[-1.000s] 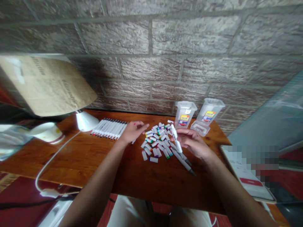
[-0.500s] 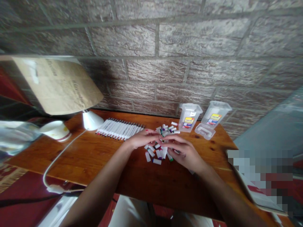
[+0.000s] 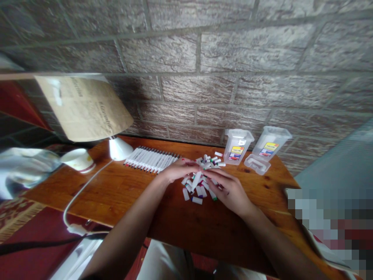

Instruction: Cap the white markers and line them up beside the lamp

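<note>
My left hand (image 3: 183,170) and my right hand (image 3: 227,190) meet at the fingertips above the wooden table. A white marker (image 3: 196,181) slants down from between them, its upper end hidden by the fingers. My left fingers are closed on it. The curved fingers of my right hand reach that same upper end; their exact grip is partly hidden. Beneath and around the hands lies a loose pile of short white marker caps (image 3: 197,200) with coloured ends. Left of my left hand, several white markers (image 3: 151,158) lie side by side in a row.
Two clear plastic containers (image 3: 234,157) with labels stand at the back right, a clear lid (image 3: 258,164) beside them. A lamp (image 3: 90,111) and a paper cup (image 3: 78,160) stand at left; the lamp's cord (image 3: 84,190) crosses the table (image 3: 116,198). A brick wall (image 3: 175,50) rises behind.
The whole view has shifted slightly, moving the scene to the right. The white marker between my hands now shows more clearly, slanting down to the left. Both hands stay together over the caps.
</note>
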{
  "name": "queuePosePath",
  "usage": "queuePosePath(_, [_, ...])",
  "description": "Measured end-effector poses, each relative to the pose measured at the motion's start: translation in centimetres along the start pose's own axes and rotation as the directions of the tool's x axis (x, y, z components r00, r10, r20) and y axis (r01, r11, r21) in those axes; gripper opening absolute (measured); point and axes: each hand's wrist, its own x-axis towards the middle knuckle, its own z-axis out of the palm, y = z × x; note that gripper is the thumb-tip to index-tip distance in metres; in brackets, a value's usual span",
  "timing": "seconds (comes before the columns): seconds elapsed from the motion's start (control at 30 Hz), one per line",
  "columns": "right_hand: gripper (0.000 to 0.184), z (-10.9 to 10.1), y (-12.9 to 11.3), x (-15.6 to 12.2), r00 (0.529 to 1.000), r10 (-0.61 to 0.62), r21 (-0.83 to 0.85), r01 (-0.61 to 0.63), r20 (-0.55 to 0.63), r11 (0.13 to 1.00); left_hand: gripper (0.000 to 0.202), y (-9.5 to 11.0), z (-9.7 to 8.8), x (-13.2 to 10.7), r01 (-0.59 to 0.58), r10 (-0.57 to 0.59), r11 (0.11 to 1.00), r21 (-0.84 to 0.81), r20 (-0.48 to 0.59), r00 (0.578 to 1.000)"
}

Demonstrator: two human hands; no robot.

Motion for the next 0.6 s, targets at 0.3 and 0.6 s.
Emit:
queuePosePath(0.3, [0.024,-1.1,0.5,0.1,0.952,0.266,-0.009,-0.27,-0.151,0.963,0.034,-1.0,-4.4,0.0,0.12,0.133,0.829,0.545,-0.402,0.906])
queuePosePath(0.6, [0.022,-1.0,0.6,0.1,0.942,0.3,0.003,-0.303,-0.152,0.953,0.036,-1.0,-3.2,0.2,0.358,0.144,0.516,0.778,-0.491,0.859])
